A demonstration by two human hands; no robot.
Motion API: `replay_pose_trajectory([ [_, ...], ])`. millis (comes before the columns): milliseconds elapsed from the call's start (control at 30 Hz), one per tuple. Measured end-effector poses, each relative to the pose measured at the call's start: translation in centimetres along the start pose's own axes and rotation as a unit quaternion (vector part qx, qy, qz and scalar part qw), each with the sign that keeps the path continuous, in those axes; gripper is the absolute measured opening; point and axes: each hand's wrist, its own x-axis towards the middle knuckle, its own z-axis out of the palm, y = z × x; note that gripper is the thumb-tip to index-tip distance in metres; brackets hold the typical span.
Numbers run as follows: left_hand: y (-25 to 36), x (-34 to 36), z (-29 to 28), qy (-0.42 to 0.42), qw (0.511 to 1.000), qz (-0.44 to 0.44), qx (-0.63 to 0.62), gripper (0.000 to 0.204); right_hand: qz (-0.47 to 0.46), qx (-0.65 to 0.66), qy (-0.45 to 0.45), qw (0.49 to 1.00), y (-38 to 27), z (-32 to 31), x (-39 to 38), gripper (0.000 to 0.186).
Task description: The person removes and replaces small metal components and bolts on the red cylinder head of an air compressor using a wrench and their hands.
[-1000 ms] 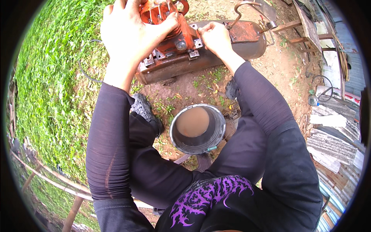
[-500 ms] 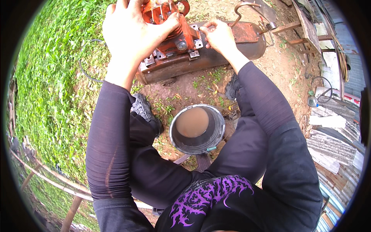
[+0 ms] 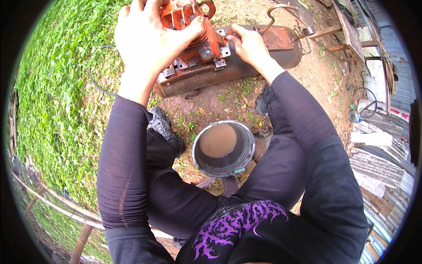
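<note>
An orange, rust-streaked compressor pump (image 3: 184, 22) stands on top of a long, dark, rusty tank (image 3: 204, 79) at the far side. My left hand (image 3: 147, 39) grips the pump from the left, its thumb laid over the ribbed side and its fingers running up to the frame's top edge. At the pump's right side, beside the mounting bracket (image 3: 224, 51), my right hand (image 3: 248, 44) is closed with thumb and forefinger together. Whatever sits in that pinch is too small or hidden to make out.
Between my legs is a black bucket (image 3: 203, 165) of murky brown water. A bent pipe (image 3: 270, 20) rises from the tank's right part. Grass (image 3: 57, 97) spreads on the left; corrugated sheets (image 3: 378, 169) and a wooden frame (image 3: 349, 33) lie along the right.
My right hand has moved slightly left, bringing its fingertips against the pump's side by the bracket. The left hand keeps nearly the same hold on the pump.
</note>
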Motion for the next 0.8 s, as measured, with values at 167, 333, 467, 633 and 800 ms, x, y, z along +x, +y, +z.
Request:
replay_pose_trajectory([
  [167, -0.2, -0.1, 0.1, 0.019, 1.000, -0.003, -0.010, 0.064, -0.018, 0.003, -0.024, 1.000, -0.5, -0.3, -0.1, 0.013],
  [333, -0.2, 0.0, 0.0, 0.018, 1.000, 0.001, -0.005, 0.062, -0.043, 0.014, -0.055, 0.997, 0.6, -0.1, 0.2, 0.011],
  [467, 0.1, 0.2, 0.0, 0.019, 1.000, 0.006, -0.012, 0.062, -0.053, 0.007, -0.026, 0.998, 1.1, 0.4, 1.2, 0.009],
  [633, -0.1, -0.1, 0.1, 0.011, 1.000, 0.002, -0.004, 0.061, -0.071, -0.005, -0.067, 0.995, 0.8, -0.1, 0.0, 0.013],
  [800, -0.1, -0.1, -0.1, 0.012, 1.000, 0.001, -0.016, 0.060, -0.073, 0.014, -0.071, 0.995, 0.9, -0.9, 0.8, 0.012],
])
